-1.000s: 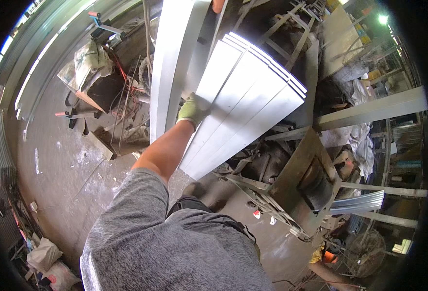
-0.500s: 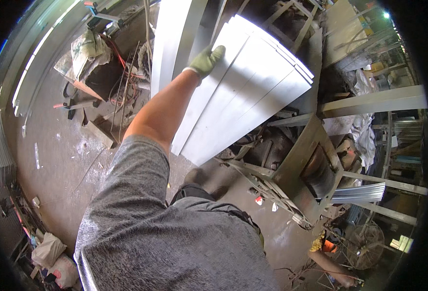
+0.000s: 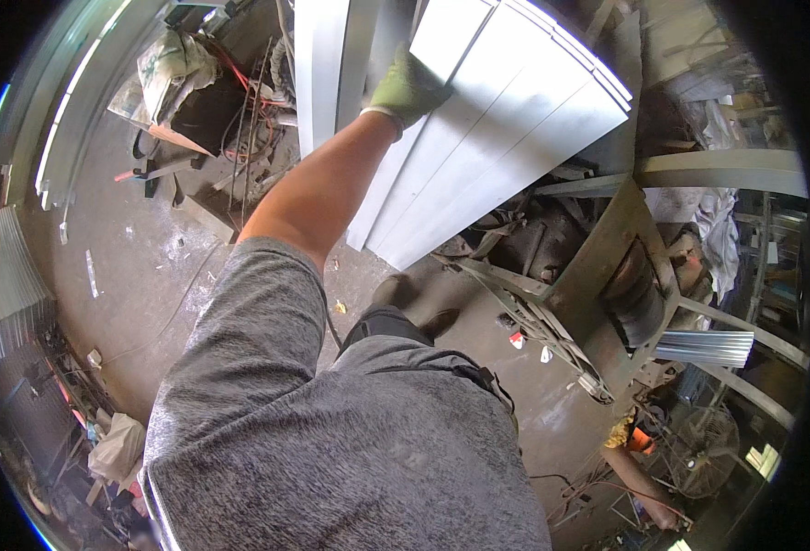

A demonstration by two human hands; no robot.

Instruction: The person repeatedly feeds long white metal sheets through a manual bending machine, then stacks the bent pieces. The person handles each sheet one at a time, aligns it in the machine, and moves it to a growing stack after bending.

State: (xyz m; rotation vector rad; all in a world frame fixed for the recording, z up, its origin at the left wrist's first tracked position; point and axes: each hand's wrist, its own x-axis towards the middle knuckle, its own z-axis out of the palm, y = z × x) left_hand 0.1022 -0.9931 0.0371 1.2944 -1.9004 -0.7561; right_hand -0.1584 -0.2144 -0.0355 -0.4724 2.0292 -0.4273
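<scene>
My left hand (image 3: 407, 89), in a green work glove, grips the left edge of a stack of long grey metal slats (image 3: 501, 129) held up in front of me. The slats slope from the upper right down to the lower left, above the floor. My bare left forearm reaches up from my grey shirt to the glove. My right hand is out of sight, so I cannot say whether it supports the stack.
Tall pale metal sheets (image 3: 327, 64) stand just left of the stack. A heavy metal machine (image 3: 607, 275) sits at the right, with a corrugated strip (image 3: 703, 347) coming out. Scrap and wires (image 3: 212, 101) lie at the upper left. Another person (image 3: 639, 459) crouches at the lower right. Corrugated sheet (image 3: 1, 275) lies far left.
My left hand has moved up along the edge of the slats toward their far end, and the stack has risen in view.
</scene>
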